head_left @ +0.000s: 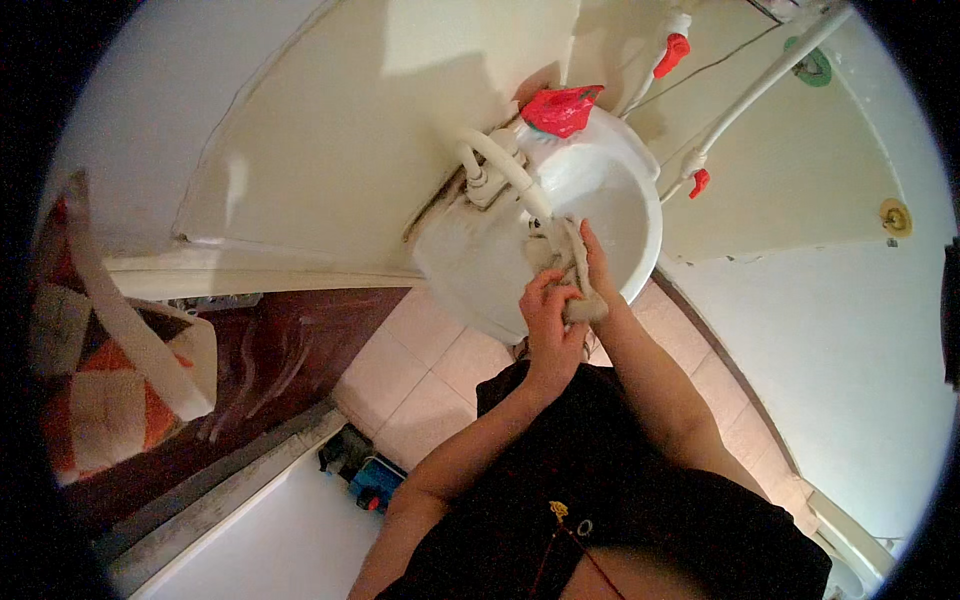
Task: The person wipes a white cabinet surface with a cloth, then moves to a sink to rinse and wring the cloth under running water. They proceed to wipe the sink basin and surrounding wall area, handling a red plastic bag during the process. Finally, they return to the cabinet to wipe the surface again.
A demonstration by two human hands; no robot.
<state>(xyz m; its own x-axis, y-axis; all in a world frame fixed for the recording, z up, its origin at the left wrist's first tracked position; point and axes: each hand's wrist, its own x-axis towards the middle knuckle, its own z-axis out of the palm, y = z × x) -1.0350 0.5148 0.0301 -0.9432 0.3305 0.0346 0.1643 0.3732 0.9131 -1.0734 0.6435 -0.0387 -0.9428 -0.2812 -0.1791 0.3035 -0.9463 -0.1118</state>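
Note:
Over the white washbasin (645, 240), both hands grip a crumpled greyish-beige cloth (562, 250). The fingers of my left hand (550, 318) are curled against its lower part, nearer my body. My right hand (597, 262) holds its right side, fingers pointing toward the basin's back; the palm side is partly hidden by the cloth. Just beyond the cloth's far end is the spout of a cream-coloured faucet (500, 165). Whether water runs from it I cannot tell. The dark drain hole shows beside the cloth.
A red plastic packet (562, 110) lies on the basin's back rim. White pipes with red valve handles (672, 55) run along the wall. To the left are a dark red door (270, 350) and a checkered bag (110, 400). A blue object (376, 482) sits low by the doorway.

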